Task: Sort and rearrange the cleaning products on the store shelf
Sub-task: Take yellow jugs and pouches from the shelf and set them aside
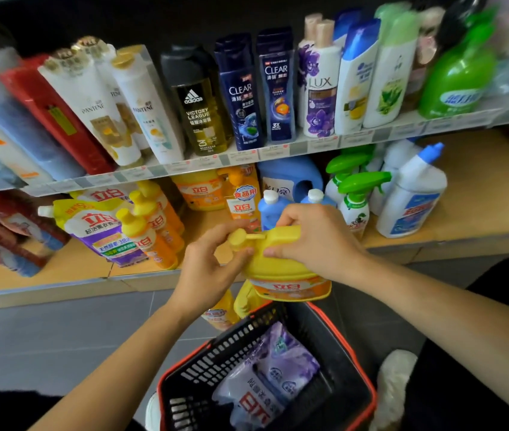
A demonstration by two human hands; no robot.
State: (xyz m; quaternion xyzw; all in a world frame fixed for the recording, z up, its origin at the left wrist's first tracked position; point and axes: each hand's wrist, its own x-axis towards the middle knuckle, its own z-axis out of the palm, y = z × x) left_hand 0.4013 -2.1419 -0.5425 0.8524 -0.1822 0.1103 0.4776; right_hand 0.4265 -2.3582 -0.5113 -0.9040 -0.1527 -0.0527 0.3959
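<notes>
Closest in was a black basket (231,346) with a red rim, and a couple of purple refill pouches (281,365) lay inside it. Just past it both hands were on one yellow pump bottle (281,269) — it was up in the air over the basket's far edge, in front of the lower shelf (480,194). The left hand (206,265) pinched the pump head between thumb and fingers, and the right hand (315,241) was wrapped over the bottle's shoulder. Behind them on the lower shelf stood small yellow-capped orange bottles (153,241) beside a refill bag (100,225), then two blue bottles (270,209), green trigger sprays (359,185) and a white bottle with a blue cap (415,197). The upper shelf (402,132) carried shampoo bottles (278,88) in a row — pretty blurry toward the right end.
</notes>
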